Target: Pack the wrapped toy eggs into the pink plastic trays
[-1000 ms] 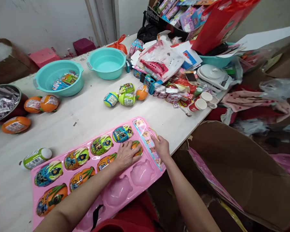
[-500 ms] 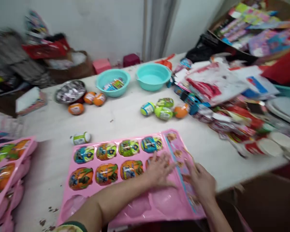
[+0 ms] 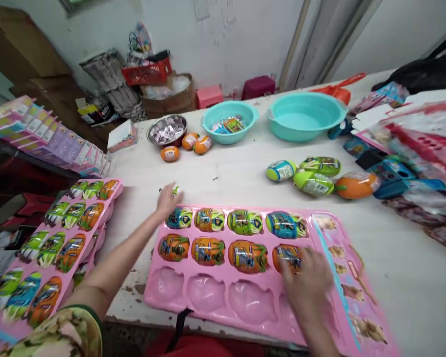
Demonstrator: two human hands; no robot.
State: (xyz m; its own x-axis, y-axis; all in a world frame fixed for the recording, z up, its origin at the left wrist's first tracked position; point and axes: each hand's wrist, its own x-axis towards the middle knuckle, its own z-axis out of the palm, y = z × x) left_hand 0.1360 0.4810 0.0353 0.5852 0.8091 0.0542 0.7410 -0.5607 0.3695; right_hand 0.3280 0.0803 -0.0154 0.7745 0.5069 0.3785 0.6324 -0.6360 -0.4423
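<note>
A pink plastic tray [image 3: 211, 265] lies in front of me, its two far rows filled with printed plastic eggs and its nearest row of hollows bare where visible. My right hand [image 3: 307, 277] is over the right end of the middle row, thumb and curled fingers about an orange egg [image 3: 290, 254]; blur softens the fingertips. Just beyond the tray's far left corner, my left hand [image 3: 169, 199] closes over a white and green egg [image 3: 176, 190], which it mostly hides. Along the tray's right side runs a strip with puppy pictures [image 3: 353, 291].
Filled pink trays [image 3: 74, 215] are stacked at left. Behind stand a metal bowl [image 3: 168, 130] of small wrapped packets, a turquoise basin [image 3: 228, 138] with packets, and a second turquoise basin [image 3: 301, 130]. Loose green eggs [image 3: 314, 183] lie beyond the tray; plastic bags [image 3: 427, 134] crowd the right.
My left hand has left the tray's right part for the white and green egg at far left. My right hand has moved from the picture strip to the orange egg. The view has shifted left.
</note>
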